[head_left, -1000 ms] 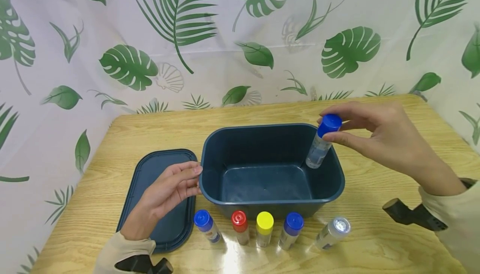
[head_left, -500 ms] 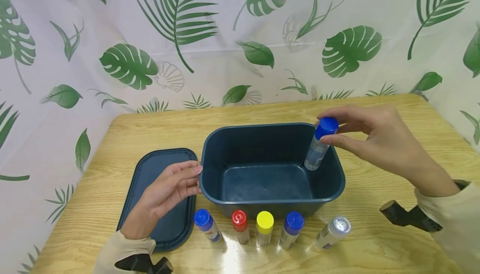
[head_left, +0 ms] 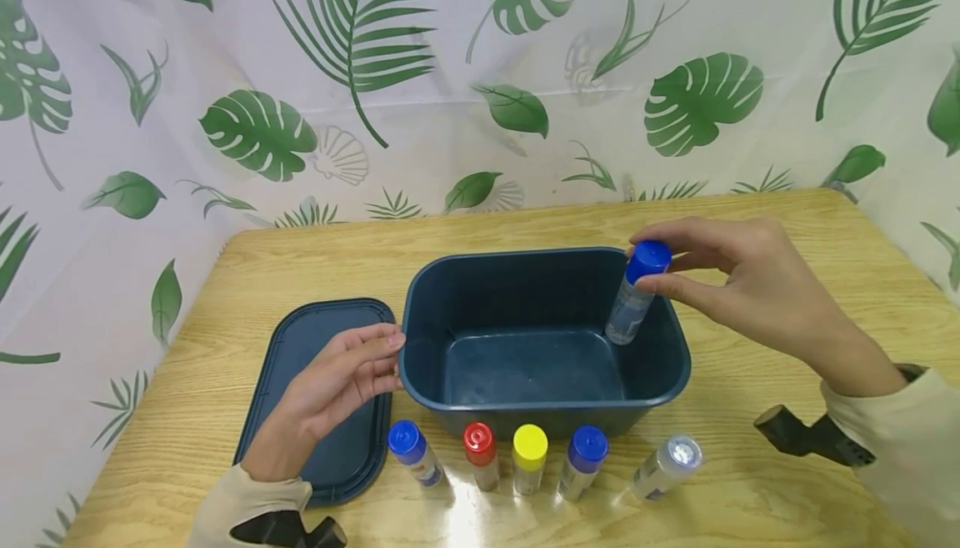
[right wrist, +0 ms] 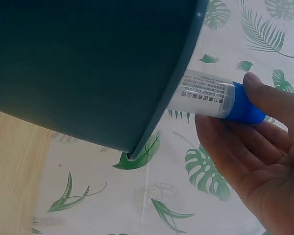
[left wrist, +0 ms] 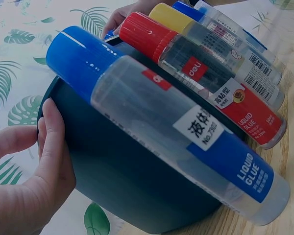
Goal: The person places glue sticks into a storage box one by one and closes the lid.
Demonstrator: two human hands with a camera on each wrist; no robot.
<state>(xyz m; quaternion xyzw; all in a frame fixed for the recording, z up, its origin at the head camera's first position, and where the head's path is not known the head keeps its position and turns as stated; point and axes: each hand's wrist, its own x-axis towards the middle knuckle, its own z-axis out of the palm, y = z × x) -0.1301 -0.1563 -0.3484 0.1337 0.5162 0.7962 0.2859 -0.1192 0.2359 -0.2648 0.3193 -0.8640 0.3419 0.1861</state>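
Clearly, one clear bottle point(head_left: 628, 314) is hanging tilted beneath the right hand point(head_left: 723, 273), whose fingers are pinching its blue cap point(head_left: 650, 258); bottle base is showing inside the dark bin point(head_left: 517, 294), right end. Left hand point(head_left: 341, 377), fingers loose, is touching the bin's left edge.

White backdrop point(head_left: 465, 89) with green leaves behind a yellowish wood-grain table point(head_left: 330, 256), bright glare point(head_left: 461, 521) near its front.

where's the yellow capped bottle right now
In the head view, the yellow-capped bottle stands before the dark bin, between the red-capped bottle on its left and a blue-capped bottle on its right.
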